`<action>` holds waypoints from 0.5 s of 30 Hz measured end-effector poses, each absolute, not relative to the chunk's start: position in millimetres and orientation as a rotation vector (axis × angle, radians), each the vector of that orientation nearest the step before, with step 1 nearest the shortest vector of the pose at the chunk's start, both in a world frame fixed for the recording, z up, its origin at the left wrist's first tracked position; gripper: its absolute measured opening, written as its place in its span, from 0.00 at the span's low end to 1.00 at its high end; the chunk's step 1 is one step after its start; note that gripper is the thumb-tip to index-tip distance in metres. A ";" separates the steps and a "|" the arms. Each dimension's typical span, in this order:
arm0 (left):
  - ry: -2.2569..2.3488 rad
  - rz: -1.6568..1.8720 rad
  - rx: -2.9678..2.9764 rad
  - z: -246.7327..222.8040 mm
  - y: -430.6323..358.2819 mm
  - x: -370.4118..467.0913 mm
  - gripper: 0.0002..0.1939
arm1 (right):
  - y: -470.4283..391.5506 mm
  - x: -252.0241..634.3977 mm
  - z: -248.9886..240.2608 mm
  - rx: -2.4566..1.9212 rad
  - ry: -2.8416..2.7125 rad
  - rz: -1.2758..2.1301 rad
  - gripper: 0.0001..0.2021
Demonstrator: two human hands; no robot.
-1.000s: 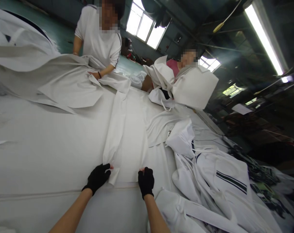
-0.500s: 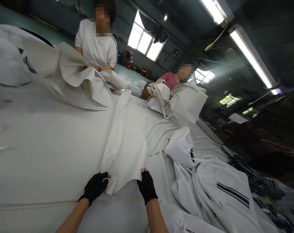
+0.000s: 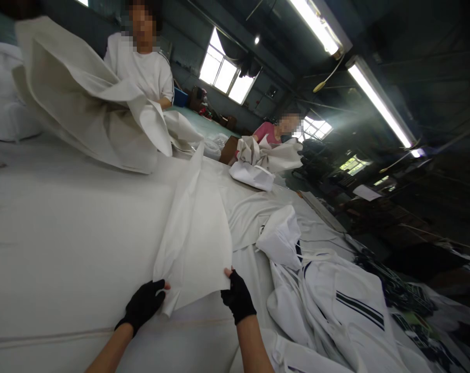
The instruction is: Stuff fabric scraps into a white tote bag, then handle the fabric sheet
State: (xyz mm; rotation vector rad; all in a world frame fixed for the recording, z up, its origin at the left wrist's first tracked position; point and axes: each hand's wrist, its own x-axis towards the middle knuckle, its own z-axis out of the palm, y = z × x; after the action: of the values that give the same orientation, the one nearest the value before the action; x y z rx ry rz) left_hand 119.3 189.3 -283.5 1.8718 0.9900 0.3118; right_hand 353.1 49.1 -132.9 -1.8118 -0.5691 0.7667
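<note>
White cloth, a long cut panel (image 3: 198, 238), is lifting off the table (image 3: 63, 248): a second ago its near edge was lying flat under the person's fingers, and now that edge is rising clear of the surface, with the far end still trailing on the table towards the middle. The person is evidently picking the panel up rather than smoothing it. The left hand (image 3: 143, 305), in a black fingerless glove, is pinching the near left corner, where the cloth is folding over itself into a narrow roll. The right hand (image 3: 238, 296), gloved alike, is gripping the near right corner, thumb on top. Between them the panel is hanging taut and plain, unmarked, narrowing as it runs away. Just to the right a heap of white garments (image 3: 336, 305) with dark stripes is lying. Across the table a person in a white shirt (image 3: 141, 67) is now swinging a large sheet (image 3: 83, 114) high, where before it lay low.
</note>
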 end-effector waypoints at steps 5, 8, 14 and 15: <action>0.984 0.357 1.857 -282.3 190.0 119.6 0.14 | 53.8 351.1 -116.3 -1.721 -0.490 0.876 0.23; 0.975 0.376 1.840 -280.2 190.5 118.2 0.14 | 49.4 347.8 -110.3 -1.733 -0.507 0.836 0.19; 0.953 0.377 1.781 -265.9 193.4 115.9 0.14 | 58.2 327.6 -92.5 -1.790 -0.658 0.732 0.20; 0.963 0.382 1.765 -260.8 194.9 115.9 0.14 | 61.7 323.3 -90.1 -1.802 -0.697 0.732 0.19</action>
State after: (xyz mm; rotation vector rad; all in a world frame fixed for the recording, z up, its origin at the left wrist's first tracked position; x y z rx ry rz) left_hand 115.9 194.9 -260.8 1.7649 0.9631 0.3816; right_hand 323.3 61.7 -90.1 -1.8017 -0.6970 0.7319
